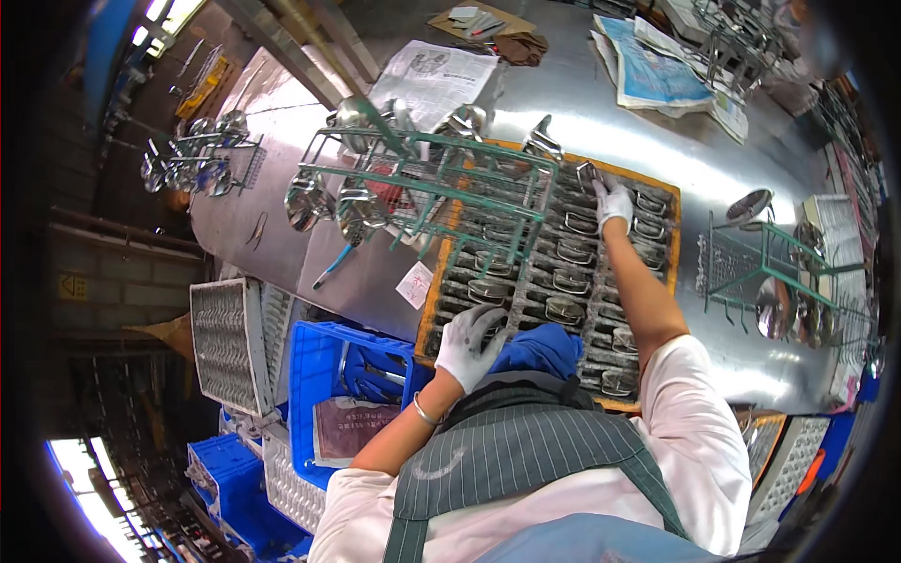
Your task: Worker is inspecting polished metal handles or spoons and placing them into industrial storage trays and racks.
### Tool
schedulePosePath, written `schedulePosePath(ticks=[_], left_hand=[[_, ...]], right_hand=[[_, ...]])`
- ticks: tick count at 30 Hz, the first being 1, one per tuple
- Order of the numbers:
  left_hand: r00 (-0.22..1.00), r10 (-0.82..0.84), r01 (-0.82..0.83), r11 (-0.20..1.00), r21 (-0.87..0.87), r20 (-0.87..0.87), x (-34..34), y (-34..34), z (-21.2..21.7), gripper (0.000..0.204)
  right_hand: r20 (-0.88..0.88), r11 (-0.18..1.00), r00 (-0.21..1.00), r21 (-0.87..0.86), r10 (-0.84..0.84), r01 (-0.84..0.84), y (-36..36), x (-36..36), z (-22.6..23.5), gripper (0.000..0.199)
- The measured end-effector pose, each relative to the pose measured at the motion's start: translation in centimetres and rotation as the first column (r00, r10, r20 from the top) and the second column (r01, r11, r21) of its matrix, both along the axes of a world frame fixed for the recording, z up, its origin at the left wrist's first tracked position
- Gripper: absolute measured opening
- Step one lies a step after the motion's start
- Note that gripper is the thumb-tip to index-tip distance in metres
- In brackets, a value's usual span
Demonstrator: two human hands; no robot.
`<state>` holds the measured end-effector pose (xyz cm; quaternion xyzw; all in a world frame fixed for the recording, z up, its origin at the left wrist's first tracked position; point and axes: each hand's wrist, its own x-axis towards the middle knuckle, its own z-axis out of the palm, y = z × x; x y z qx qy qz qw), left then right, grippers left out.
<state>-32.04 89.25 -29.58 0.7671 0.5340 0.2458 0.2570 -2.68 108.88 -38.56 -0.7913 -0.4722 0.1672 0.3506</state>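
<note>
A wide orange-edged tray [677, 225] lies on the metal table in front of me, with rows of small shiny metal pieces [572, 281] set in its dark slots. My right hand [614, 202], in a white glove, reaches to the tray's far right part. Its fingers are closed on a looped metal piece [587, 175]. My left hand [467, 347] wears a white glove with greyed fingers. It rests over the tray's near left corner, fingers apart, with nothing visible in it. Bunched blue cloth [540, 350] sits between my arms at the near edge.
A green wire rack [422, 141] hung with polished rounded metal parts stands over the tray's left part. Another such rack [765, 253] is on the right. Newspapers [657, 70] lie farther back. At lower left are a blue crate [302, 394] and a grey moulded tray [228, 345].
</note>
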Motion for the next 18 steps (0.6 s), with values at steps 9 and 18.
schedulePosePath(ticks=[9, 18], left_hand=[[0.974, 0.186, -0.199, 0.975, 0.095, 0.130, -4.2, 1.5, 1.5, 0.025], [0.752, 0.512, -0.621, 0.761, 0.187, 0.415, -6.2, 9.8, 6.7, 0.033]], right_hand=[[0.356, 0.920, 0.882, -0.347, 0.309, -0.182, 5.3, 2.0, -2.8, 0.026], [-0.300, 0.975, 0.951, 0.224, 0.075, -0.007, 2.6, -1.0, 0.2, 0.036]])
